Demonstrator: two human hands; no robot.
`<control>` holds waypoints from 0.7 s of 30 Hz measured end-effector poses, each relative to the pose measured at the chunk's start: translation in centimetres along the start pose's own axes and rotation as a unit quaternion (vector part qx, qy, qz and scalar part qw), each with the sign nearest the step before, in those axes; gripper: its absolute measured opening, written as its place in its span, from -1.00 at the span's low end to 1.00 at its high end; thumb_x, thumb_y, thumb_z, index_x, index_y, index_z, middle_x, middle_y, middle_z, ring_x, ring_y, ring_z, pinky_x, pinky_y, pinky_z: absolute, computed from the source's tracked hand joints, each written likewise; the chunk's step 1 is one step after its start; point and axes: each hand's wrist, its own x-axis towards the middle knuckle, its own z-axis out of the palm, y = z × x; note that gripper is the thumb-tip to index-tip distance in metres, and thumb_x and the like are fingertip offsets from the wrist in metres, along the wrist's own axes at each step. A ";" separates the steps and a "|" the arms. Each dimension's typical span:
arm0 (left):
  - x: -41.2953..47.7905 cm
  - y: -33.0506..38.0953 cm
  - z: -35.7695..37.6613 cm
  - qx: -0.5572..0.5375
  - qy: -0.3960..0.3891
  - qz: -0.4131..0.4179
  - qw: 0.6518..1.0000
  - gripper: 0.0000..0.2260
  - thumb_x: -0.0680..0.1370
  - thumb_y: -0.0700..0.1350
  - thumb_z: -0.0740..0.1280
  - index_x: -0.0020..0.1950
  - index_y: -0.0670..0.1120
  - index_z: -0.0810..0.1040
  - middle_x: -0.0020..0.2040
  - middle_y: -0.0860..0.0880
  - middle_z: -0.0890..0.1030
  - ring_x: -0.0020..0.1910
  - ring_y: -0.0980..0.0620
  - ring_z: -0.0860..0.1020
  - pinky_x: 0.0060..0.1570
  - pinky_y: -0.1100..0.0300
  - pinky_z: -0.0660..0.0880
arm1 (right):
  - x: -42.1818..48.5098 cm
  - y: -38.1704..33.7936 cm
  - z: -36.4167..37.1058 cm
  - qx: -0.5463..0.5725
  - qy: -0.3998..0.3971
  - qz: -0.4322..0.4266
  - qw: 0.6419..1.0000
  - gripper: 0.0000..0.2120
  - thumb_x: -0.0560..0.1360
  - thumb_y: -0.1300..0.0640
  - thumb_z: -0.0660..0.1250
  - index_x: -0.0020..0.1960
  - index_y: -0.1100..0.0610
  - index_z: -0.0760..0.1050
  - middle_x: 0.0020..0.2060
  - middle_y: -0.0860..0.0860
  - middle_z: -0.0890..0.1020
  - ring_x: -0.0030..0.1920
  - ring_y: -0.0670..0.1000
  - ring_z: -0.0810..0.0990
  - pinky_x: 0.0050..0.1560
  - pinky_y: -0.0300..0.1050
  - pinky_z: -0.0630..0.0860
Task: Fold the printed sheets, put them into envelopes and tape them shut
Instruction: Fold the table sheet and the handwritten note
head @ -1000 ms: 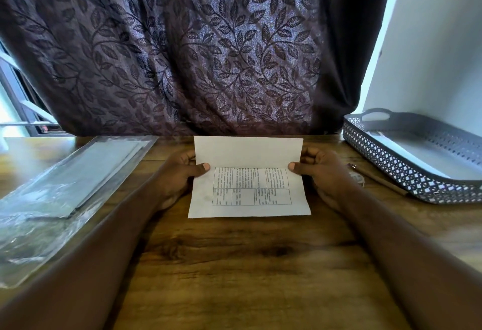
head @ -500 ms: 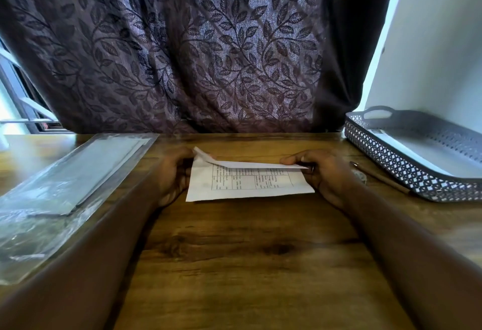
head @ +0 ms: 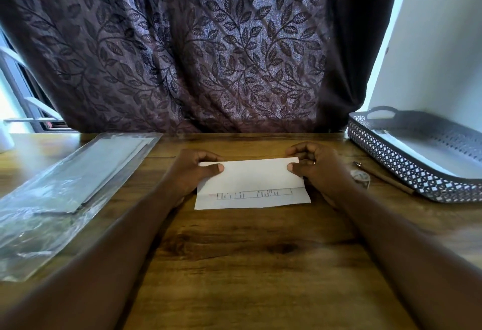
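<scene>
Left hand (head: pixel 191 170) and right hand (head: pixel 317 166) each pinch the folded printed sheet (head: pixel 251 182) between them; what is probably a tape roll (head: pixel 360 176) lies just right of the right hand.

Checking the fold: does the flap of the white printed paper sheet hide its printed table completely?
No, on the white printed sheet a strip of table shows below the flap.

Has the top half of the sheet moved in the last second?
Yes. The top half of the sheet folded down toward the person, away from the curtain.

Folded over itself, the sheet (head: pixel 250 174) hides most of its illegible print (head: pixel 254 195).
</scene>
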 end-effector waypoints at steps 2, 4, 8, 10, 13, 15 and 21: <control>-0.1 0.0 0.1 0.031 0.017 0.014 0.999 -0.89 0.45 -0.12 0.54 -0.03 0.01 0.73 -0.04 0.08 0.73 -0.02 0.02 0.68 0.11 -0.13 0.60 | 0.0 -0.3 0.2 -0.032 0.016 -0.018 0.999 -0.71 0.43 0.32 0.52 0.06 0.02 0.63 -0.05 0.01 0.67 -0.06 0.02 0.66 -0.02 -0.05 0.64; -0.1 0.1 0.2 0.041 0.023 0.025 0.999 -0.90 0.44 -0.10 0.55 -0.06 0.02 0.73 -0.06 0.11 0.73 -0.04 0.04 0.68 0.09 -0.16 0.61 | -0.1 -0.6 0.5 -0.116 0.023 -0.054 0.992 -0.72 0.46 0.28 0.49 0.11 0.01 0.62 -0.01 -0.11 0.67 -0.04 -0.06 0.66 0.02 -0.10 0.63; -0.5 1.0 0.8 0.056 0.013 0.049 0.997 -0.92 0.46 -0.07 0.54 -0.08 0.06 0.72 -0.08 0.13 0.72 -0.09 0.10 0.68 0.02 -0.14 0.63 | -1.0 -1.9 1.8 -0.247 -0.003 -0.138 0.959 -0.75 0.55 0.14 0.40 0.22 0.01 0.61 0.08 -0.15 0.66 0.06 -0.16 0.58 0.03 -0.38 0.45; -1.0 1.7 1.6 0.042 0.008 0.063 0.997 -0.94 0.47 -0.07 0.52 -0.07 0.04 0.72 -0.09 0.11 0.73 -0.10 0.08 0.69 0.00 -0.16 0.63 | -1.4 -2.7 2.6 -0.260 -0.016 -0.170 0.950 -0.77 0.58 0.03 0.34 0.22 -0.02 0.61 0.08 -0.13 0.69 0.06 -0.11 0.62 0.20 -0.11 0.50; -1.8 2.6 2.8 0.032 -0.007 0.097 0.995 -0.96 0.49 -0.06 0.50 -0.07 0.04 0.72 -0.09 0.10 0.72 -0.11 0.08 0.69 -0.04 -0.18 0.64 | -2.1 -3.7 3.8 -0.338 -0.042 -0.194 0.920 -0.80 0.63 -0.07 0.24 0.16 -0.09 0.59 -0.04 -0.14 0.70 -0.06 -0.09 0.60 0.37 0.09 0.26; -2.2 3.0 3.3 0.035 -0.012 0.121 0.992 -0.98 0.50 -0.07 0.49 -0.10 0.05 0.71 -0.10 0.10 0.72 -0.12 0.08 0.68 -0.07 -0.18 0.64 | -2.3 -4.0 4.3 -0.365 -0.045 -0.209 0.906 -0.83 0.63 -0.09 0.24 0.07 -0.09 0.59 -0.13 -0.13 0.69 -0.17 -0.11 0.53 0.34 0.07 0.24; -1.9 3.2 2.8 0.031 0.007 0.099 0.995 -0.93 0.47 -0.14 0.51 -0.14 0.03 0.72 -0.11 0.16 0.71 -0.11 0.14 0.66 -0.05 0.05 0.59 | -1.5 -4.2 2.8 -0.370 -0.056 -0.158 0.914 -0.78 0.60 -0.12 0.27 0.00 -0.07 0.66 -0.14 -0.14 0.68 -0.08 -0.04 0.59 0.29 0.10 0.34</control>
